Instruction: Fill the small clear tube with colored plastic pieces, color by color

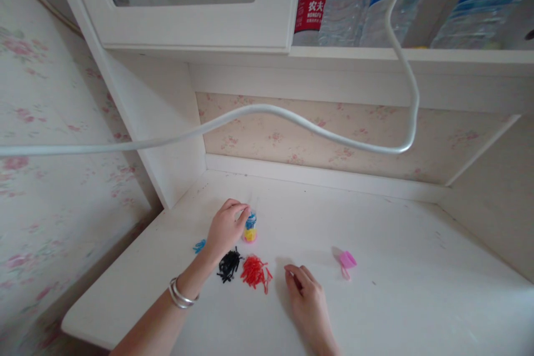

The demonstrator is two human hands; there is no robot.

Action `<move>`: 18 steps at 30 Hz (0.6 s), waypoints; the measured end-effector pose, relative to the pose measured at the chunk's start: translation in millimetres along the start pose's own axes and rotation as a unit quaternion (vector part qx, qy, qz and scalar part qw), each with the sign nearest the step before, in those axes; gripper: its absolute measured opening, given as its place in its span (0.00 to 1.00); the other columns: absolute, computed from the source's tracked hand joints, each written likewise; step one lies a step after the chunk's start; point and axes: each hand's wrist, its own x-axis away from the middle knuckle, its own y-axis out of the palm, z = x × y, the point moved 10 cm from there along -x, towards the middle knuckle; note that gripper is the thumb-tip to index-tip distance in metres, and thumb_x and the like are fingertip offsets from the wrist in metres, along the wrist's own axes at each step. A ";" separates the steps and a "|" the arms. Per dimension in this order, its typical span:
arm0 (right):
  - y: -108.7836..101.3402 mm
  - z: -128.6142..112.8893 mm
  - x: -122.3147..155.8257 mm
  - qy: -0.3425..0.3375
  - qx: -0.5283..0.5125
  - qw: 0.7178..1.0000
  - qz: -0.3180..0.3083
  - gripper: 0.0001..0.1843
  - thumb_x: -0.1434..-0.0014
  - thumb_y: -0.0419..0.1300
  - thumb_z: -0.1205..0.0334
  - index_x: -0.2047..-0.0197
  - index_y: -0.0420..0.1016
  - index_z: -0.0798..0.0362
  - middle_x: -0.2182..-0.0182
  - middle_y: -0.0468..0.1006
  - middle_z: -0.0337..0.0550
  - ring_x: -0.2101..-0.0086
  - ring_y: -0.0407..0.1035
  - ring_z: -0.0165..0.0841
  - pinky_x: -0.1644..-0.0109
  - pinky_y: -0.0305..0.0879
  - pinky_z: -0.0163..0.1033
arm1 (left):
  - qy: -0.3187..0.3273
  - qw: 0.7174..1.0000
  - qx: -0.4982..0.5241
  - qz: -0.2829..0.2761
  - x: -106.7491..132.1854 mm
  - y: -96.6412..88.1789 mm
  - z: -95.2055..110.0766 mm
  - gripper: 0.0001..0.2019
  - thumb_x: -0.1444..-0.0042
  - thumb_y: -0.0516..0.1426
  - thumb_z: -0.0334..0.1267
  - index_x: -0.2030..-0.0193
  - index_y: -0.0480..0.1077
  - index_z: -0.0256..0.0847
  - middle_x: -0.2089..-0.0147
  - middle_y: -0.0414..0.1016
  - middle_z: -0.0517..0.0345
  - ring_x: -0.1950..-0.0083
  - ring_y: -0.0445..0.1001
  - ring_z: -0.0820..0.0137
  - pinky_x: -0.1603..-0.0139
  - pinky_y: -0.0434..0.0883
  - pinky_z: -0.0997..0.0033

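Observation:
My left hand [228,226], with a silver bangle on its wrist, is closed in a pinch at the mouth of a small clear jar [250,223]. Anything between its fingertips is too small to make out. Yellow bits lie low in the upright jar, with blue ones above them. Close to my left wrist are a black pile [229,265] and a red pile [255,273] of small rubber bands, and a smaller blue pile [199,246]. My right hand [307,297] hovers over or rests on the desk, right of the red pile, its fingers curled and nothing visible in them.
A pink cap with a loop [347,260] lies on the white desk [400,311] to the right. A white cable [267,108] crosses in front of my view. Above, a shelf [375,55] holds clear bottles [348,5], beside a cabinet door [187,25].

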 end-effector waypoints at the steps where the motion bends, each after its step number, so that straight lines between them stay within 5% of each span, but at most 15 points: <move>1: -0.4 0.1 -0.1 0.001 0.000 1.000 0.002 0.21 0.36 0.46 0.50 0.62 0.77 0.50 0.72 0.74 0.41 0.76 0.68 0.28 0.71 0.63 0.31 | 0.000 1.000 0.003 0.000 0.4 -1.1 0.3 0.16 0.39 0.49 0.45 0.61 0.75 0.42 0.60 0.73 0.56 0.60 0.72 0.71 0.58 0.69 0.72; 10: 0.0 3.4 -0.2 -0.012 -0.004 1.000 0.017 0.21 0.37 0.46 0.50 0.64 0.78 0.50 0.74 0.74 0.41 0.76 0.68 0.29 0.72 0.62 0.31 | -0.025 0.999 0.013 0.022 22.0 -23.7 -19.2 0.15 0.38 0.47 0.44 0.58 0.71 0.42 0.59 0.74 0.55 0.64 0.72 0.71 0.62 0.68 0.72; 18: 1.9 2.4 2.5 -0.009 0.008 1.000 0.004 0.18 0.38 0.48 0.50 0.62 0.77 0.48 0.72 0.75 0.40 0.75 0.70 0.29 0.71 0.63 0.30 | -0.063 0.996 -0.056 -0.041 96.3 -9.7 -73.0 0.12 0.39 0.47 0.41 0.60 0.71 0.45 0.59 0.75 0.55 0.60 0.75 0.69 0.60 0.71 0.72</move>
